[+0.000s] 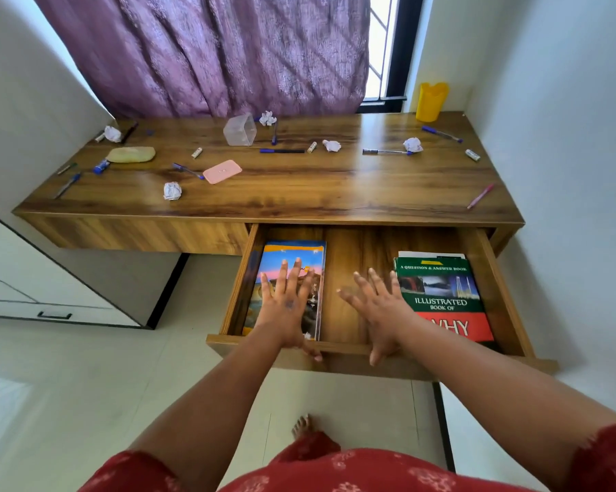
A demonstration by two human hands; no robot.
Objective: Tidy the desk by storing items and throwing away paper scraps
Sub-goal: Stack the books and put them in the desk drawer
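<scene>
The wooden desk's drawer (349,353) stands pulled out. Inside it a colourful book (312,257) lies at the left and a green and red book (445,300) at the right. My left hand (287,307) is spread flat over the colourful book, thumb at the drawer's front edge. With fingers straight, my right hand (377,307) hovers over the drawer's bare middle, its thumb on the front edge. On the desktop (299,193) lie several crumpled paper scraps (172,191), several pens (281,150), a pink case (222,171) and a clear plastic box (240,129).
A yellow holder (431,101) stands at the desk's back right corner. A yellow pouch (130,154) and small glue sticks (197,152) lie at the left. A purple curtain (207,51) hangs behind the desk. A white cabinet (33,289) stands left, a wall right.
</scene>
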